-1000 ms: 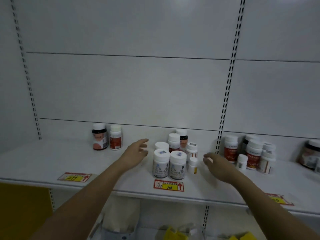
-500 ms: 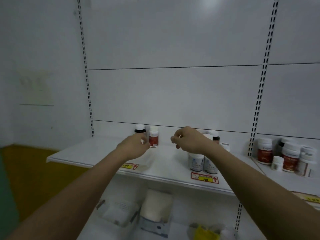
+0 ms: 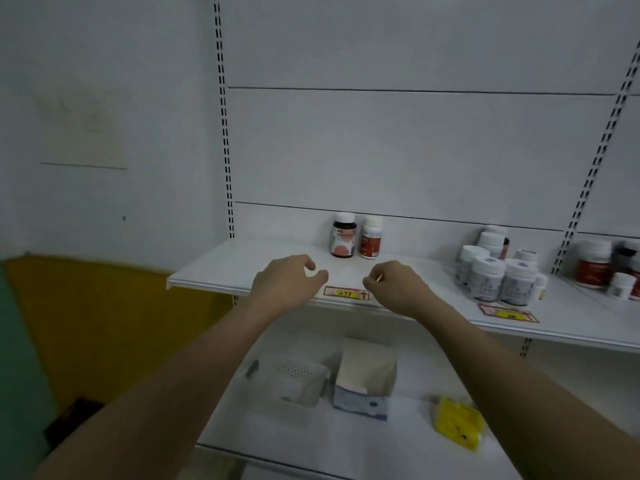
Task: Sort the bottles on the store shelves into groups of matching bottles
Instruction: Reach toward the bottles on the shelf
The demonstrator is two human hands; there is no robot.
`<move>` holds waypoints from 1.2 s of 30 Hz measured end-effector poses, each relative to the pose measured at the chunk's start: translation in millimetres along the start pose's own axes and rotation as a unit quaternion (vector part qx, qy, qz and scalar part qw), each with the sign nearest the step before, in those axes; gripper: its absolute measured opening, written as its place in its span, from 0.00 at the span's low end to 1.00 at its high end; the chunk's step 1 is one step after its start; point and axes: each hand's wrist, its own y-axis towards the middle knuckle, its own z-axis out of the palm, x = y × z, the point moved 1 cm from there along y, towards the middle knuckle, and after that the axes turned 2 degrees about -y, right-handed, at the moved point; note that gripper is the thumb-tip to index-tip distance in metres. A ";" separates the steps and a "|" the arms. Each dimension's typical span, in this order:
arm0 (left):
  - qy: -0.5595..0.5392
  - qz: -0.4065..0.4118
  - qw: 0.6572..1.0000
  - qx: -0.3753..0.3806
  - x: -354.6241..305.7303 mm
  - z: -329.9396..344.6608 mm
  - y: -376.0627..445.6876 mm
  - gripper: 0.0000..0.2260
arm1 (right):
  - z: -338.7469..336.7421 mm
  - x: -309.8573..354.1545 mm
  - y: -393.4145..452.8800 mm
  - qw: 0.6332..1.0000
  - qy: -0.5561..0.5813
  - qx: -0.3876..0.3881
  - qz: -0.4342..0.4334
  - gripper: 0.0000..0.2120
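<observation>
From my head view, I am holding my left hand (image 3: pixel 282 284) and right hand (image 3: pixel 398 289) over the shelf (image 3: pixel 242 268), fingers curled loosely, holding nothing. A dark bottle (image 3: pixel 343 234) and a white bottle (image 3: pixel 371 237) are standing just behind my hands. More white bottles (image 3: pixel 491 273) are sitting off to my right.

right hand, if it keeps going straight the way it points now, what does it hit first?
Probably the left hand. The right hand curls leftward along the shelf front, over the price tag. The two bottles behind sit off that line. Depth is unclear, so they might pass.
</observation>
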 end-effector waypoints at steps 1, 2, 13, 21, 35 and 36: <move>-0.004 0.004 1.000 0.004 5.2 -3.6 1.8 0.21 | 1.2 2.0 0.2 1.000 -0.007 -0.001 0.005 0.14; -0.009 0.008 1.000 0.007 8.8 -5.7 3.6 0.20 | 2.1 3.2 1.0 1.000 -0.012 -0.003 0.010 0.14; -0.080 0.026 0.996 0.032 13.5 17.3 63.3 0.18 | 18.5 -10.2 51.8 0.999 -0.024 -0.001 0.047 0.14; -0.143 0.048 0.989 -0.004 1.3 38.6 155.3 0.18 | 10.3 -40.1 154.2 0.989 0.114 -0.076 0.057 0.08; -0.224 0.062 0.973 -0.011 -16.8 74.0 276.2 0.23 | 17.9 -66.2 251.3 0.985 0.094 -0.130 0.062 0.22; -0.229 0.062 0.971 -0.007 -17.0 76.3 278.2 0.23 | 20.0 -68.4 250.8 0.984 0.102 -0.132 0.060 0.21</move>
